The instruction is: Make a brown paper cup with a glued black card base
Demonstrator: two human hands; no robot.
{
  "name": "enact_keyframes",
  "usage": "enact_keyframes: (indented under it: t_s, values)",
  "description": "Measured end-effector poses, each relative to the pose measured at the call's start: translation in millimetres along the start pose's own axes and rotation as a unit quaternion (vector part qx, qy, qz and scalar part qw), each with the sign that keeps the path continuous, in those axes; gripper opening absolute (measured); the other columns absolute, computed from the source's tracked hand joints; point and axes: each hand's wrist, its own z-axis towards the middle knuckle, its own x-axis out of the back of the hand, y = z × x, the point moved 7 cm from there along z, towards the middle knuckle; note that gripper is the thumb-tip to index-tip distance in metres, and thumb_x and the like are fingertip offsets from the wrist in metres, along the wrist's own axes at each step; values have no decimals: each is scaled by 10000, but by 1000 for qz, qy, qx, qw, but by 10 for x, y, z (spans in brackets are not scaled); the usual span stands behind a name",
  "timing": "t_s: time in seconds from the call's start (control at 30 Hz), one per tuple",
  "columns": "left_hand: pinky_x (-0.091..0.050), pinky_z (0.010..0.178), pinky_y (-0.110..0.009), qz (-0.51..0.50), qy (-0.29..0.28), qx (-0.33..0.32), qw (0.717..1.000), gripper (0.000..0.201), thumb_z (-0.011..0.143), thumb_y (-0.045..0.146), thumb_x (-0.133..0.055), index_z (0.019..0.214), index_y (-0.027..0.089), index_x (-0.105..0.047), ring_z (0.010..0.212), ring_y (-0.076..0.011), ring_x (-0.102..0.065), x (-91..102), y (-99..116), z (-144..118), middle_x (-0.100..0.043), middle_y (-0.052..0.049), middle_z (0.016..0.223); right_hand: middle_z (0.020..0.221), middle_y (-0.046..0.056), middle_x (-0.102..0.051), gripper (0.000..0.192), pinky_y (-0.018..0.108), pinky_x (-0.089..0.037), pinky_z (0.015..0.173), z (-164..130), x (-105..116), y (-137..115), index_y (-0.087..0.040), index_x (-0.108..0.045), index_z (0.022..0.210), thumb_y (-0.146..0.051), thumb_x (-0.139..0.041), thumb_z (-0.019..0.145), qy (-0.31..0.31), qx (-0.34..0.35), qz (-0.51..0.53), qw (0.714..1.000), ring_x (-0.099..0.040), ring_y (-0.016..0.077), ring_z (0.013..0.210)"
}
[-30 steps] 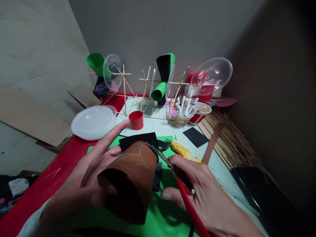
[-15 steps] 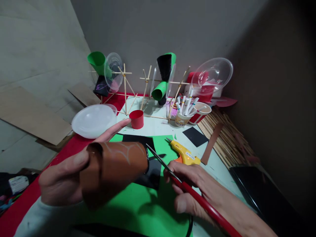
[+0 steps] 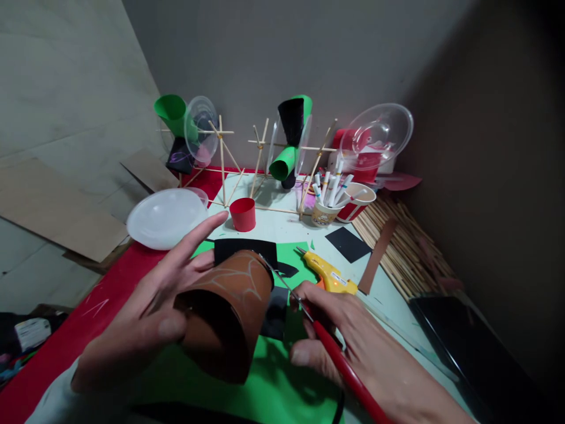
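Brown roll (image 3: pixel 229 312): curled card with pale drawn lines, held in your left hand (image 3: pixel 150 318), thumb on its near rim, fingers spread behind it, forefinger pointing to 1 o'clock. It sits over the green sheet (image 3: pixel 265 383), at 6 o'clock from the red cup (image 3: pixel 243 214). Half a second ago it lay sideways across your palm; now its open mouth faces you again, as it did a second ago, so the far edge meets the blades once more.

Scissors (image 3: pixel 326 347): red handles, gripped in your closed right hand (image 3: pixel 353 353); tips touch the roll's far rim at 2 o'clock. Whether the blades are parted, I cannot tell.

Glue gun (image 3: pixel 329 274): yellow, lying just beyond your right hand at 12 o'clock.

Black paper (image 3: pixel 245 247): flat, behind the roll.

White bowl (image 3: pixel 165 218): at 10 o'clock.

Marker cup (image 3: pixel 324 212): at 1 o'clock.
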Motion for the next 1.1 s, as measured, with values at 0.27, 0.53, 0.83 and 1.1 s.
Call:
enact_keyframes:
  t_s: [0.27,0.53,0.83,1.1]
  values:
    - [-359,1187,-519,37,7,40,999,967,754,705,-682,1590,439,-277,1565,-388,-90,-233,55,7,-438,76,1621,791,-5,-649,457,307,-475,636,13,-31,14,-258,-566,868,-713,-584,899,9,0,10,1000,-616,227,777]
    - [-352,1200,-492,43,-18,42,998,1075,694,650,-774,1593,482,-208,1564,-362,-96,-189,18,-9,-557,81,1531,604,-72,-483,329,228,-355,513,28,-35,6,-243,-509,763,-458,-720,897,31,30,45,998,-439,125,553]
    - [-552,1036,-487,67,-101,53,991,1157,702,698,-744,1610,478,-62,1488,-400,-390,-282,103,1,-707,24,1313,569,-66,-463,308,230,-348,476,30,-3,-22,-239,-499,726,-414,-652,928,54,56,61,995,-399,120,510]
    - [-306,1207,-591,76,-78,61,992,1170,640,769,-748,1589,529,-107,1562,-361,-33,-237,105,-9,-593,95,1492,582,-83,-452,271,208,-351,476,13,-13,-19,-231,-505,748,-359,-618,959,49,64,55,995,-369,94,496]
